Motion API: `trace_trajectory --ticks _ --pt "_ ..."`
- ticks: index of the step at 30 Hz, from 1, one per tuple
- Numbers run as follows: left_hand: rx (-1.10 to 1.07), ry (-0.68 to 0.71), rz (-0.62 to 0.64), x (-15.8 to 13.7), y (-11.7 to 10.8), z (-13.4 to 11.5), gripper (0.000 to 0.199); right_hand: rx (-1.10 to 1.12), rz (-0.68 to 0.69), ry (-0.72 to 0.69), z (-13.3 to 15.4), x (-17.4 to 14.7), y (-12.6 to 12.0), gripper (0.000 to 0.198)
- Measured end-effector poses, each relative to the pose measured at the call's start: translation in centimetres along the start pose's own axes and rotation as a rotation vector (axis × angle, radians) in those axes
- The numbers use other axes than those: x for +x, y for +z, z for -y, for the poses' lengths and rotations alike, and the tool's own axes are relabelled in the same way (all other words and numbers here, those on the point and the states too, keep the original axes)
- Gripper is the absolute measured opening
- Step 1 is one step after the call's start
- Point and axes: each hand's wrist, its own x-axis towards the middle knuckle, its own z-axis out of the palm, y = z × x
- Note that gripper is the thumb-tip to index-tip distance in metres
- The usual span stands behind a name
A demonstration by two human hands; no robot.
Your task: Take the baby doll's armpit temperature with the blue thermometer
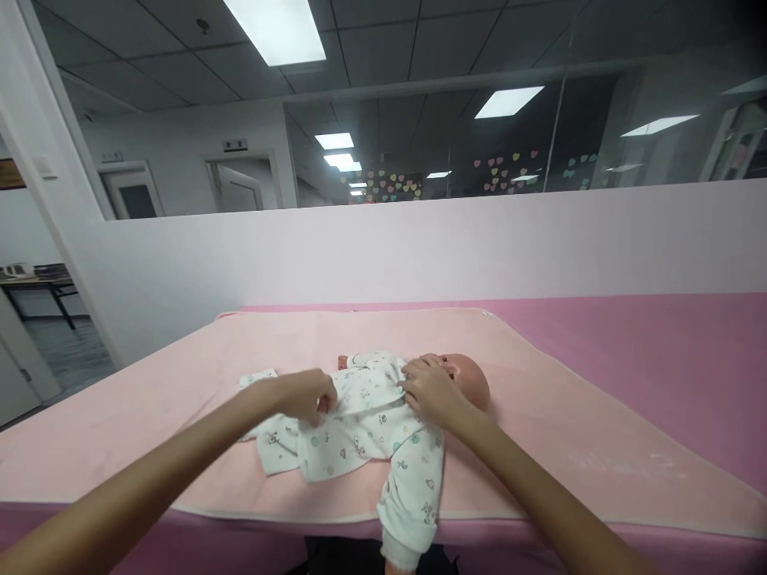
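A baby doll (470, 382) lies on its back with its head to the right. It wears a white baby shirt (371, 431) with small printed animals and dots, and matching pants (279, 443). My left hand (308, 395) is curled closed at the shirt's lower front edge. At the collar, below the doll's chin, my right hand (428, 390) pinches the shirt near a small green snap; its fingers partly cover the doll's face. Between my hands the front flap's edge runs almost straight. One sleeve (413, 487) hangs over the table's near edge.
A peach blanket (539, 447) with a pale border covers much of the pink padded table (659, 359). Behind it stands a low white wall (419, 251) with a glass window above. Under the near edge something black (347, 555) shows. A doorway and desk (41, 283) are at left.
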Motion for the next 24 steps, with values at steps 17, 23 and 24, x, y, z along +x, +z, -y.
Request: trace_trajectory --ticks 17,23,24 --pt "-0.093 -0.283 -0.479 14.6 7.1 2.8 0.036 0.493 -0.070 0.553 -6.4 -1.3 -0.7 0.035" --pt "-0.111 -0.373 -0.438 15.1 7.6 4.4 0.045 1.000 -0.090 0.657 -9.0 -2.0 0.8 0.032" --pt "-0.121 -0.389 -0.429 15.0 7.5 4.5 0.047 1.075 -0.106 0.679 -9.2 -2.1 1.0 0.032"
